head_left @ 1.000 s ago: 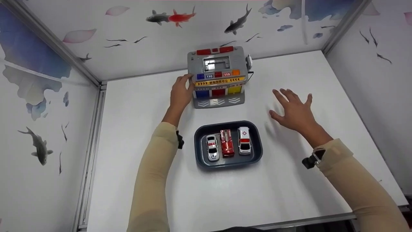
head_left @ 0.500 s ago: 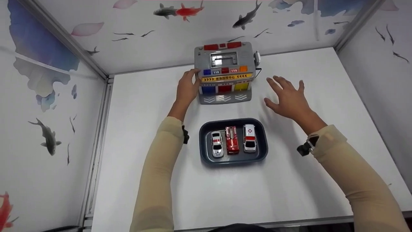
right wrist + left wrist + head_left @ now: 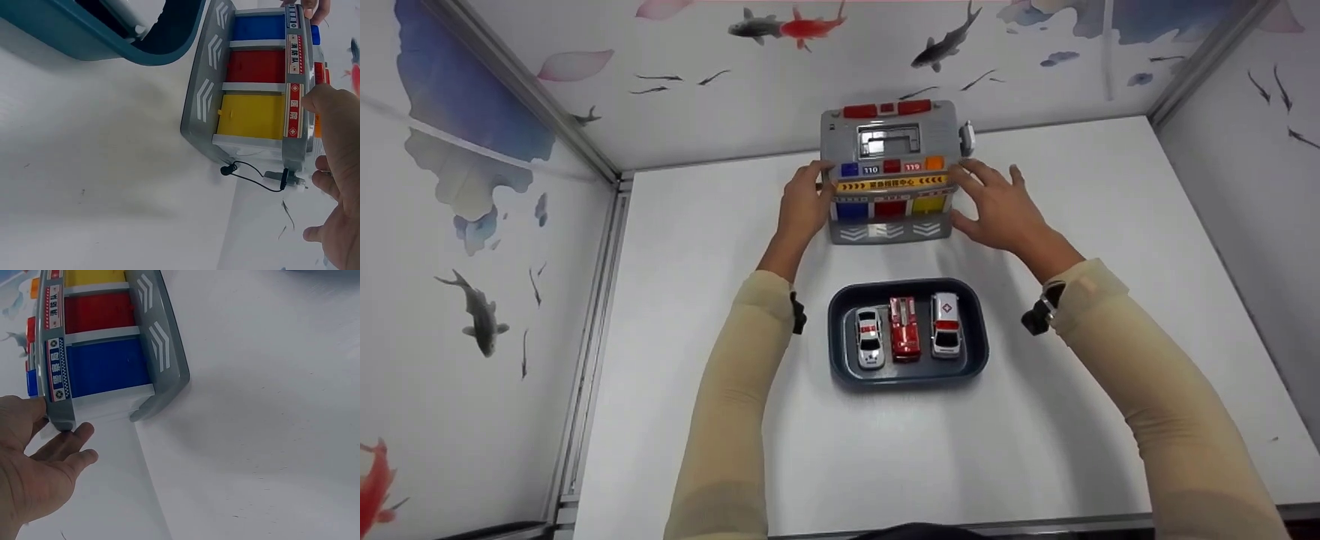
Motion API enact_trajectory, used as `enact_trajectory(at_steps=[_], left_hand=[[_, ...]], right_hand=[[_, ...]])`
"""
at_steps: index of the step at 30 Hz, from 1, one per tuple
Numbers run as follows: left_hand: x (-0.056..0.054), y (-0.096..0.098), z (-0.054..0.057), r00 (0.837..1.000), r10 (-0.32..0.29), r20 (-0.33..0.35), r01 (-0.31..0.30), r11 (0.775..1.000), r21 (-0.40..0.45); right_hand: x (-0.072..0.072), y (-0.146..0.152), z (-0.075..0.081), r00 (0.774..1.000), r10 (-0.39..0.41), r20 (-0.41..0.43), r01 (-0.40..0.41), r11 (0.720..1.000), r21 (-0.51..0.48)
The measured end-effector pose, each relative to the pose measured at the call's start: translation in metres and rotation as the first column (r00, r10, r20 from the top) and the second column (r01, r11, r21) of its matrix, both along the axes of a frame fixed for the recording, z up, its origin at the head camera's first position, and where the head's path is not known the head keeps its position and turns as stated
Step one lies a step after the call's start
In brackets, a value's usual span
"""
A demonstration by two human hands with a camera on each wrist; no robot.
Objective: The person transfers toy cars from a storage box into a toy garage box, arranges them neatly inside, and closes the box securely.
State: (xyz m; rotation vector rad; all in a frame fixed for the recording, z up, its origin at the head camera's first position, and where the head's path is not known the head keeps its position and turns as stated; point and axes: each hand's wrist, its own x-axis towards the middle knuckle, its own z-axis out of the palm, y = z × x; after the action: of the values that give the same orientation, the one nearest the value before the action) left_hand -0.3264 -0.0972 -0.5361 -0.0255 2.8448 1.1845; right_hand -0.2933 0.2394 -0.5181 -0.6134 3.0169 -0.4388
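A grey toy emergency centre (image 3: 889, 184) with blue, red and yellow garage doors stands at the back of the white table. My left hand (image 3: 804, 206) grips its left upper corner, the thumb on the front edge and the other fingers beside it. At the opposite corner is my right hand (image 3: 997, 210), its fingers spread and touching the roof's edge; in the right wrist view its thumb (image 3: 318, 98) lies on the front strip. Nearer me, a dark blue tray (image 3: 834, 330) holds a white toy police car (image 3: 870, 337), a red toy fire engine (image 3: 904, 328) and a white toy ambulance (image 3: 946, 324).
A black cord (image 3: 253, 169) hangs by the toy building's right side, joined to a small grey piece (image 3: 275, 176). Fish-printed panels (image 3: 660, 75) enclose the table at the back and both sides. The tray sits between my forearms.
My right hand has moved left from beside the toy building and now touches its right upper corner. The left hand stays at the left corner. The whole view has shifted slightly.
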Motion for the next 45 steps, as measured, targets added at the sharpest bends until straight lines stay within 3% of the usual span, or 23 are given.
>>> enact_trajectory(at_steps=[8,16,25,45], left_hand=[[0.003,0.001,-0.005,1.0,0.002,0.0,-0.002,1.0,0.022],[0.005,0.001,-0.006,1.0,0.008,0.025,-0.008,1.0,-0.007],[0.002,0.0,0.0,1.0,0.006,0.02,-0.005,0.999,-0.05],[-0.005,0.003,0.004,1.0,0.004,-0.014,-0.005,0.999,-0.05]], right_hand=[[-0.011,-0.015,-0.005,0.998,0.027,0.05,-0.024,0.998,-0.064],[-0.013,-0.023,-0.007,0.993,0.001,0.115,0.01,0.995,-0.098],[-0.017,-0.025,-0.001,0.996,0.008,0.093,0.001,0.996,-0.094],[-0.021,-0.023,0.008,0.994,-0.012,0.112,0.023,0.995,-0.094]])
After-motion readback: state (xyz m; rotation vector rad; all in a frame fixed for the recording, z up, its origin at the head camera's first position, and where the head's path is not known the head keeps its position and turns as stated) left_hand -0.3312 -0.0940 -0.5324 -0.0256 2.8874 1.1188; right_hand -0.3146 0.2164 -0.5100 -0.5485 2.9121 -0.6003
